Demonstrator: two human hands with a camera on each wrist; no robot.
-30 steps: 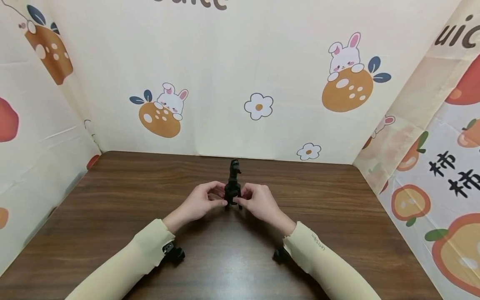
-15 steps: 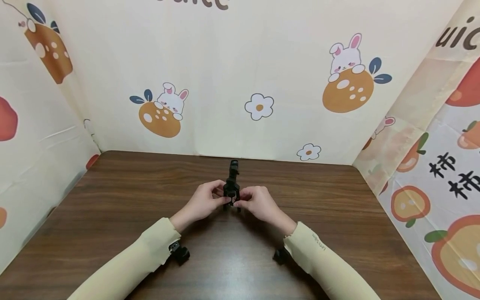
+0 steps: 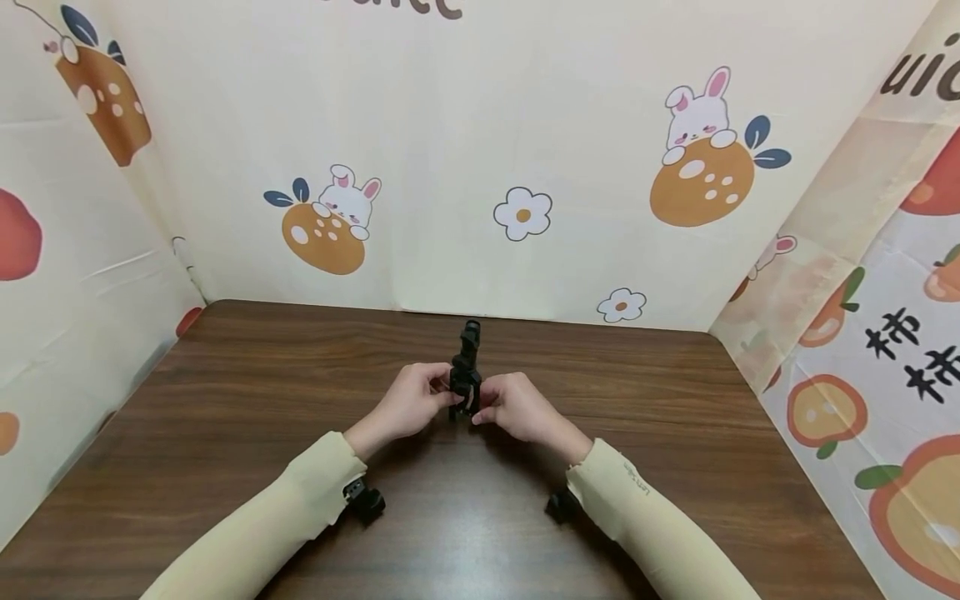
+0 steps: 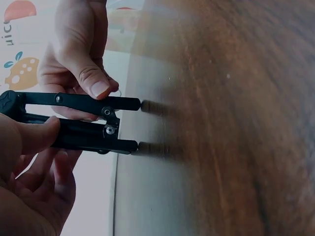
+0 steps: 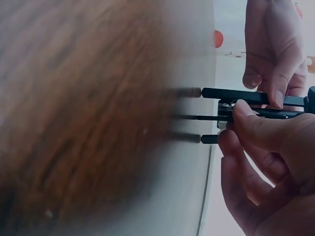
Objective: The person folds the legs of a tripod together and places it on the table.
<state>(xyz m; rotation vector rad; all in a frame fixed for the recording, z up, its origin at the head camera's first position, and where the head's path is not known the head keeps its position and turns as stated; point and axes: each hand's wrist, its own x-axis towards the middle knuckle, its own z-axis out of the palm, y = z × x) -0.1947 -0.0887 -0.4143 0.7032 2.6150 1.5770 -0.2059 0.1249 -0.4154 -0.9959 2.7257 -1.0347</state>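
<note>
A small black tripod stands upright near the back of the wooden table, its feet at the tabletop. My left hand holds it from the left, its thumb on a leg and the other fingers behind. On the other side, my right hand pinches the lower part of the tripod between thumb and fingers. In the left wrist view, the legs stand slightly apart, joined by a hinged brace. A thin centre rod shows between the legs in the right wrist view.
The dark brown table reaches back to a cream printed curtain. More printed cloth hangs along the right side. Small black wrist cameras sit under both sleeves.
My left hand has shifted slightly right and its thumb lies further across the tripod. The right thumb has slid a little lower. The tripod stays in nearly the same place.
</note>
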